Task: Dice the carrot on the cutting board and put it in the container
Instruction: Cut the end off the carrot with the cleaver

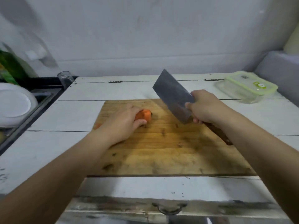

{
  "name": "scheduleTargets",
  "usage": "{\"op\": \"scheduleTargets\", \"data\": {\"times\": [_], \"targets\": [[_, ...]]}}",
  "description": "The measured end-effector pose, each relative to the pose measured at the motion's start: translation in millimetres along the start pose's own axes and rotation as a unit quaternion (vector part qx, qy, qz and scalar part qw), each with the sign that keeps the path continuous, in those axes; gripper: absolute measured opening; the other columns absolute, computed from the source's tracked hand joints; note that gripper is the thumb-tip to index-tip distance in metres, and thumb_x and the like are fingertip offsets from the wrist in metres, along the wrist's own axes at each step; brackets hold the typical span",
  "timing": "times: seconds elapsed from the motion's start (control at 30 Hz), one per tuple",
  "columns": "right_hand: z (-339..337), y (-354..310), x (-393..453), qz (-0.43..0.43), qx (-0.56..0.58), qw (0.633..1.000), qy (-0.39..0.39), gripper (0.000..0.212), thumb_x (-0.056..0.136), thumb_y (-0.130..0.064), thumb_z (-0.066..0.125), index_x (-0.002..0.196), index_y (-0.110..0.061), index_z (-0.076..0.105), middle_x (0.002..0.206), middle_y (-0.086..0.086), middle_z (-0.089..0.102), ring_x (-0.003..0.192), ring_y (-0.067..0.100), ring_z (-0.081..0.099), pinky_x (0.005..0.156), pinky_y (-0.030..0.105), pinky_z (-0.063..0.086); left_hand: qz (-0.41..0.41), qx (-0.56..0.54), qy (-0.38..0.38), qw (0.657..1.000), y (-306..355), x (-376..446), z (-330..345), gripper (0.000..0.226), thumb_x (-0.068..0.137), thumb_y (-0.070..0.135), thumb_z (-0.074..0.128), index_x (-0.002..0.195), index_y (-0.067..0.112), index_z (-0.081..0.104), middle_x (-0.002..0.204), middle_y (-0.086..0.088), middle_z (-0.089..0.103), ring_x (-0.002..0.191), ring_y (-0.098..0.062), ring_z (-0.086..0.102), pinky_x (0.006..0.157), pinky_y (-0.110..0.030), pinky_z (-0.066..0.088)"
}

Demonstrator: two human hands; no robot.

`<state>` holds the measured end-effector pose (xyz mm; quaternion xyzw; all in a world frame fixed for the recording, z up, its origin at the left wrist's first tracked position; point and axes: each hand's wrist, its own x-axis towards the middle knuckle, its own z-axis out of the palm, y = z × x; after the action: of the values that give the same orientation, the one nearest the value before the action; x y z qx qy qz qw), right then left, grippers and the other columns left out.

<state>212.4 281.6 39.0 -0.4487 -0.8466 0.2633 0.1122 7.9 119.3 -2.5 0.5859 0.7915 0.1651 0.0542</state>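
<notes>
An orange carrot [144,115] lies on the wooden cutting board [169,151], toward its far left. My left hand [123,123] grips the carrot and covers most of it; only the cut end shows. My right hand [205,107] holds a cleaver [171,94] by its wooden handle, with the blade raised and tilted above the board, to the right of the carrot. A clear container [246,87] with a green-rimmed lid stands at the table's far right.
The board lies on a white plank table [64,113]. A drinking glass [65,79] stands at the far left corner. A white plate [14,104] sits in a sink area at the left. A wall runs behind the table.
</notes>
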Motion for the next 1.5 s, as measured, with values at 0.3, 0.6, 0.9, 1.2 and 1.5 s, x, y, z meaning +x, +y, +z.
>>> {"op": "scheduleTargets", "data": {"times": [0.3, 0.6, 0.9, 1.2, 1.5], "targets": [[-35, 15, -49, -0.027, -0.07, 0.996, 0.048, 0.014, 0.099, -0.026, 0.051, 0.089, -0.017, 0.055, 0.081, 0.011, 0.07, 0.075, 0.031, 0.067, 0.068, 0.04, 0.055, 0.035, -0.056, 0.041, 0.997, 30, -18, 15, 0.034, 0.1, 0.051, 0.053, 0.129, 0.035, 0.062, 0.125, 0.014, 0.062, 0.119, -0.011, 0.05, 0.103, -0.038, 0.044], [-34, 23, -49, -0.06, 0.071, 0.995, 0.021, 0.017, 0.102, -0.023, 0.05, 0.087, -0.016, 0.054, 0.057, 0.008, 0.066, 0.056, 0.026, 0.069, 0.06, 0.035, 0.051, 0.145, -0.015, 0.038, 0.989, 21, -20, 14, 0.045, 0.091, 0.033, 0.074, 0.133, 0.032, 0.058, 0.125, 0.015, 0.058, 0.117, -0.005, 0.048, 0.104, -0.026, 0.039], [-27, 29, -43, -0.047, 0.073, 0.996, -0.014, 0.017, 0.104, -0.027, 0.048, 0.089, -0.023, 0.054, 0.057, 0.007, 0.069, 0.047, 0.019, 0.061, 0.034, 0.018, 0.033, 0.128, -0.091, 0.016, 0.987, 19, -15, 13, 0.046, 0.084, 0.027, 0.083, 0.125, 0.032, 0.064, 0.118, 0.026, 0.057, 0.112, 0.014, 0.05, 0.095, -0.008, 0.036], [-51, 43, -24, -0.16, 0.084, 0.984, -0.006, 0.019, 0.102, -0.016, 0.055, 0.085, -0.009, 0.053, 0.08, 0.005, 0.061, 0.066, 0.019, 0.072, 0.063, 0.032, 0.046, 0.075, -0.097, 0.038, 0.992, 13, -14, 9, 0.038, 0.083, 0.038, 0.082, 0.118, 0.04, 0.068, 0.114, 0.025, 0.059, 0.114, 0.0, 0.05, 0.101, -0.025, 0.042], [-56, 30, -19, -0.123, 0.004, 0.992, -0.014, 0.021, 0.104, -0.021, 0.046, 0.085, -0.012, 0.049, 0.06, 0.012, 0.068, 0.044, 0.015, 0.064, 0.05, 0.036, 0.048, 0.045, -0.006, -0.005, 0.999, -4, -22, -2, 0.033, 0.089, 0.045, 0.074, 0.115, 0.049, 0.054, 0.115, 0.023, 0.058, 0.108, -0.005, 0.055, 0.095, -0.032, 0.048]]}}
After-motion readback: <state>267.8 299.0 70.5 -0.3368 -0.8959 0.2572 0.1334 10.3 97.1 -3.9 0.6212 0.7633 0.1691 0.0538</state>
